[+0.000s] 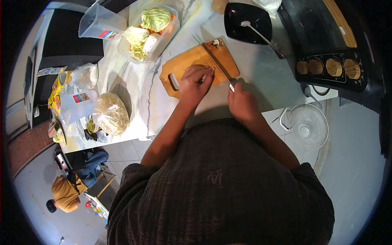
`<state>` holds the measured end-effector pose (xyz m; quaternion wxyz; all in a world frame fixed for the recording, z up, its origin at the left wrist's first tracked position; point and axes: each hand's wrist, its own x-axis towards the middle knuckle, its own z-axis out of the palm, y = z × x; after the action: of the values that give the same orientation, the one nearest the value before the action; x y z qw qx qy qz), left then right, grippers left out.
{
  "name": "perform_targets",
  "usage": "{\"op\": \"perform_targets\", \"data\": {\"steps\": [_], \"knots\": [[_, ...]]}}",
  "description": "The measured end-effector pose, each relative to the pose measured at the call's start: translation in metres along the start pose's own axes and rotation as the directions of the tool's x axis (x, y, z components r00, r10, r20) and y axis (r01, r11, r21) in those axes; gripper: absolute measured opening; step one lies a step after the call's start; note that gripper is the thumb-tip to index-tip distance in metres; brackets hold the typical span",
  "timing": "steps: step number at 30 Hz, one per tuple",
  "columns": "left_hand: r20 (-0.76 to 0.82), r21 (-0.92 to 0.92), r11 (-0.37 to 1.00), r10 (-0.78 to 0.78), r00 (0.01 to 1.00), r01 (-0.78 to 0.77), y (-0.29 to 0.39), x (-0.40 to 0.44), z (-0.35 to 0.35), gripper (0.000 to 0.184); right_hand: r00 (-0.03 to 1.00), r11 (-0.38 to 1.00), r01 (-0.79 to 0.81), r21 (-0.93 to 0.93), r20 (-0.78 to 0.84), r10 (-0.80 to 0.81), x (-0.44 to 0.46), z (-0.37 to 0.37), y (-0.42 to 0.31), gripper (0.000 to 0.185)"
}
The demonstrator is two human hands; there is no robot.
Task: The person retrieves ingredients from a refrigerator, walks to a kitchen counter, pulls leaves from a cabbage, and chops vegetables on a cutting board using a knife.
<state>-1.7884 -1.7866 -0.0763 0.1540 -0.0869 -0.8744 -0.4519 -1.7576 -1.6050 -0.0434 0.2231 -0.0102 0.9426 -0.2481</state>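
Note:
A wooden cutting board (185, 61) with a slot handle lies on the marble counter in front of me. My right hand (243, 103) is closed round the handle of a long kitchen knife (214, 59), its blade slanting across the board toward the upper left. Over the board's near part, my left hand (197, 83) has its fingers curled together close to the blade. Whatever they hold, if anything, is too hidden to name. Small whitish and dark scraps (216, 42) lie at the board's far right corner.
A clear plastic tub (173, 30) with cabbage (156, 19) stands beyond the board. At the back right is a black bowl (234, 34) with a spoon, beside a stove (330, 67). Left lies a bag of noodle-like strands (110, 114). A fan (308, 126) and another person (67, 194) are beyond the counter.

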Motion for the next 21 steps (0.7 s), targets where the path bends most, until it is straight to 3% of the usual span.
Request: {"op": "perform_targets", "data": {"steps": [5,7,11,13,16,21], "knots": [[-0.008,0.007,0.998,0.060,0.998,-0.060,-0.003,0.005,0.002,0.010,0.993,0.997,0.080,0.024,-0.088,-0.077,0.004,-0.001,-0.003,0.028],[0.040,-0.022,1.000,-0.019,0.999,0.020,-0.002,0.004,0.001,0.011,0.987,0.994,0.102,0.048,-0.130,-0.095,0.001,0.000,-0.006,0.028],[0.029,0.003,1.000,-0.029,0.999,0.028,0.000,0.006,0.004,0.012,0.992,0.997,0.080,0.021,-0.104,-0.077,-0.002,0.000,-0.011,0.028],[0.014,0.062,0.994,0.094,0.995,-0.095,-0.006,0.009,0.005,0.013,0.992,0.997,0.075,0.018,-0.104,-0.072,-0.001,-0.001,-0.011,0.027],[-0.016,0.052,0.989,0.141,0.990,-0.140,-0.010,0.009,0.007,0.014,0.991,0.998,0.061,-0.026,-0.118,-0.064,0.003,-0.002,-0.006,0.025],[-0.037,0.059,0.992,0.114,0.993,-0.112,-0.008,0.007,0.008,0.014,0.966,0.993,0.117,-0.023,-0.228,-0.119,0.003,0.002,0.003,0.025]]}}
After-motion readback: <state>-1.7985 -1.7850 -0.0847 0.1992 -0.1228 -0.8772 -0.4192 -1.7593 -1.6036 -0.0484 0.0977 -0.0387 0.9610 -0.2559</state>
